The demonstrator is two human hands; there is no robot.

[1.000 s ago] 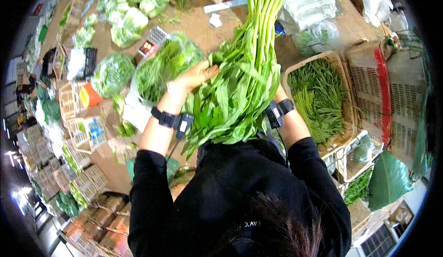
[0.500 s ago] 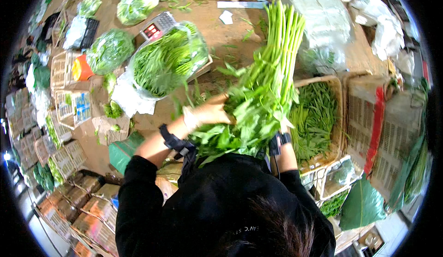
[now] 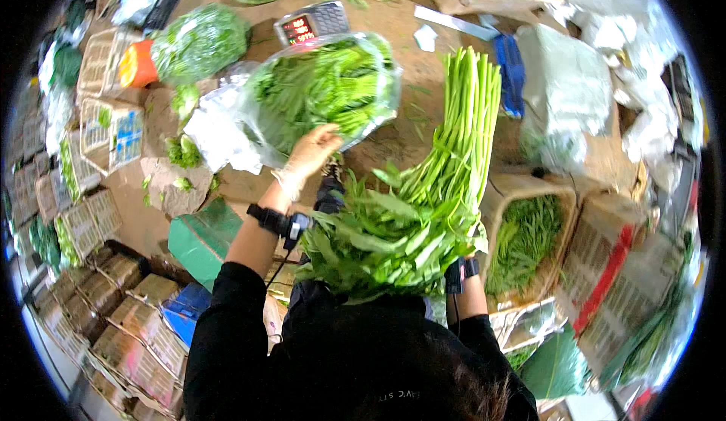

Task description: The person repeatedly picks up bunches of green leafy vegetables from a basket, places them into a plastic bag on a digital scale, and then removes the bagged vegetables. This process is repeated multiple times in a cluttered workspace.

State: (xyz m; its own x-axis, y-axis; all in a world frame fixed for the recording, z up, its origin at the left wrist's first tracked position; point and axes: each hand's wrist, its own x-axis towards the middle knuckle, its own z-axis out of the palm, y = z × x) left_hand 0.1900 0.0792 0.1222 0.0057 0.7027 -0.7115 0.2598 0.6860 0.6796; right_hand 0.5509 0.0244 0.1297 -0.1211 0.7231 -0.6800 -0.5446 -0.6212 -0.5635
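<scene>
A large bunch of leafy green stalks [image 3: 423, 217], which looks like water spinach, lies against my front with its cut stems pointing away from me. My right hand [image 3: 478, 241] grips it from the right side, mostly hidden behind the leaves. Ahead and to the left, a clear plastic bag [image 3: 251, 111] full of similar greens [image 3: 318, 88] rests on a digital scale [image 3: 333, 20]. My left hand [image 3: 314, 151] is at the bag's near edge, fingers curled together over the rim.
At right stands a crate [image 3: 569, 224] with more greens. Beyond it sits a wrapped pale green block [image 3: 567, 81] beside a blue object [image 3: 510, 73]. White plastic bags [image 3: 223, 130], a bagged vegetable bundle [image 3: 200, 43] and an orange container [image 3: 138, 64] lie left.
My left hand has left the bunch and moved forward to the bag on the scale. The right hand keeps the bunch against me. The view has shifted.
</scene>
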